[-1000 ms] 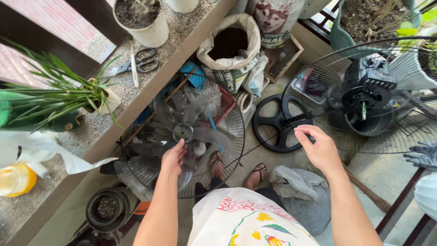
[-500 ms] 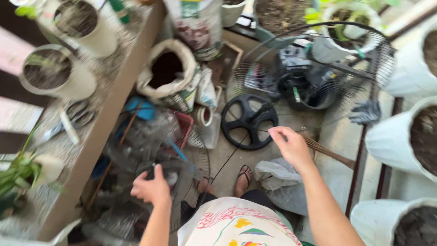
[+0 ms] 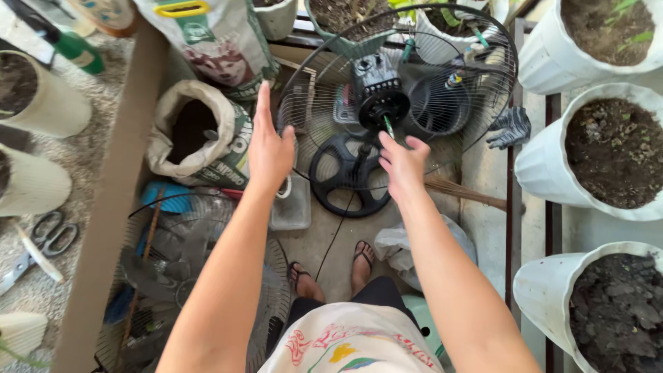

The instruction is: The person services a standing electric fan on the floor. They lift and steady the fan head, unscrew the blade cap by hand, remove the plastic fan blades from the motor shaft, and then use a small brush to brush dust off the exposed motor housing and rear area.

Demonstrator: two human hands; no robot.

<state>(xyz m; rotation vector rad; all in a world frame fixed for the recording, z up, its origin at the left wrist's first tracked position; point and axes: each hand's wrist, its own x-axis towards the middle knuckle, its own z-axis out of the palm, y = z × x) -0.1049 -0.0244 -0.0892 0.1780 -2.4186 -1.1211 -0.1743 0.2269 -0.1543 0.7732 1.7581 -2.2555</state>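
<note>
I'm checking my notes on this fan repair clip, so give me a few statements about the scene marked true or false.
1. Both hands are empty. True: the left hand and the right hand hold nothing.
2. The fan's rear guard has blades mounted on it. False: only the motor and its bare shaft show.
3. The round black base lies on the floor below the motor. True.
4. The scissors lie on the floor by the feet. False: they lie on the ledge at the left.
5. The open sack holds dark soil. True.
</note>
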